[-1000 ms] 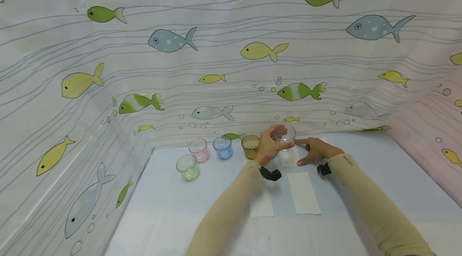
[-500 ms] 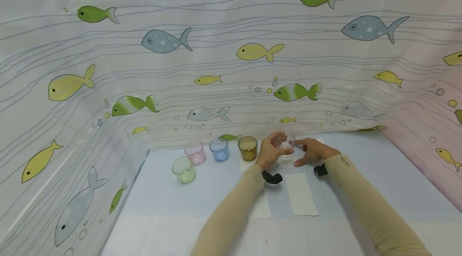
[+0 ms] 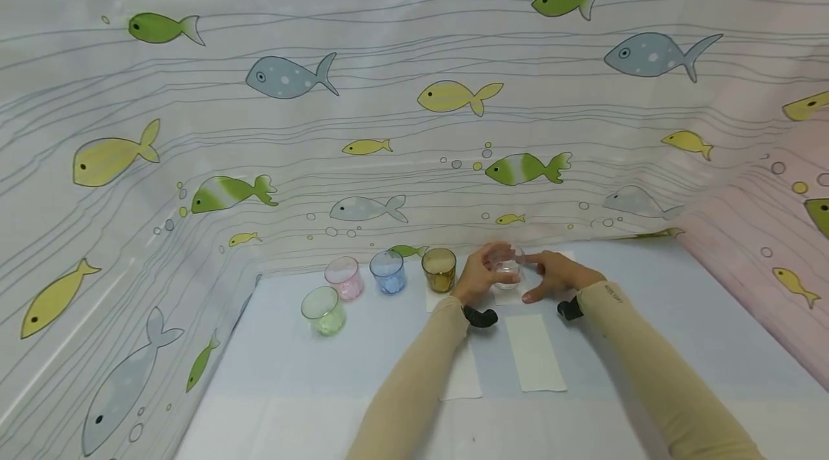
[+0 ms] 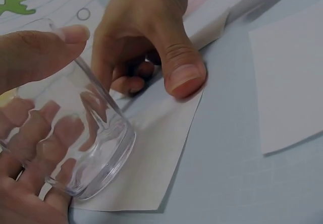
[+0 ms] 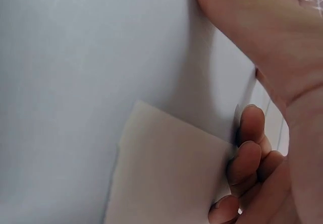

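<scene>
A clear glass is gripped by my left hand, thumb on the near side and fingers behind. The left wrist view has the clear glass tilted, its base over a white paper strip. Contact between base and strip is hard to judge. Just right of the glass is my right hand, index finger stretched toward it; whether they touch cannot be told. In the left wrist view, the right hand's thumb lies at the strip's edge. An amber glass stands left of the left hand.
Pink, blue and green glasses stand at the left on the pale table. More paper strips lie nearer, one of them a white strip between the forearms. A fish-print curtain closes off the back and sides.
My left hand has lowered the clear glass toward the paper strip. The right hand has stayed close beside it. The head view has shifted slightly, so the scene sits a little farther left and lower.
</scene>
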### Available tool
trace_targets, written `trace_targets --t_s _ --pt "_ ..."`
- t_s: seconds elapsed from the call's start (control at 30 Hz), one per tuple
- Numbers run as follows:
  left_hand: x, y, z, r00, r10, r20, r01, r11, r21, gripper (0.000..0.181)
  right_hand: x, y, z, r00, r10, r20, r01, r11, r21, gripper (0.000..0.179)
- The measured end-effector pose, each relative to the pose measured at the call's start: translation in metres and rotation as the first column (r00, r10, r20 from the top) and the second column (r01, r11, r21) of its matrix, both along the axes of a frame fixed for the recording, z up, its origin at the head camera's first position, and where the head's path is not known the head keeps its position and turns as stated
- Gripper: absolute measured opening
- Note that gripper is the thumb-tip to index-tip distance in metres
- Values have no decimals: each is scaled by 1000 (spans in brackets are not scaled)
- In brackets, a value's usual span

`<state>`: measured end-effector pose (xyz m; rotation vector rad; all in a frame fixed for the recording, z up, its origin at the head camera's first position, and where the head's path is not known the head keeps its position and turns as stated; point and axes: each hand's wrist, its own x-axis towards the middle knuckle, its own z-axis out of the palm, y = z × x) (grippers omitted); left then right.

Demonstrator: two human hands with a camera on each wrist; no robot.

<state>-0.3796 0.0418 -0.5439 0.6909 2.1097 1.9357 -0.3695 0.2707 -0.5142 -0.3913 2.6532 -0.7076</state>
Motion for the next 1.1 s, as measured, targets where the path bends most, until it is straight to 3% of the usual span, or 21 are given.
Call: trace_targets --t_s 0.23,0.53,0.7,0.8,0.93,1.1 --pt "-5 -1 1 999 -41 -10 41 999 -3 70 1 -2 4 1000 -6 10 6 1000 10 112" --pt "-1 2 6 1000 -30 -8 30 999 -26 78 3 -3 7 1000 3 8 -3 1000 13 111" --pt "3 2 12 1000 -1 22 2 999 -32 93 3 -6 9 999 38 -19 -37 999 6 110" --pt "7 1 15 999 30 -11 -31 996 -79 106 3 -7 9 999 35 -11 -35 999 7 109" --pt "17 0 23 988 114 -105 -126 985 -119 118 4 -6 6 999 35 -7 -35 999 6 110" --pt "36 -3 46 963 174 -205 -193 978 -75 113 4 -3 5 1000 13 -2 -12 1000 11 115"
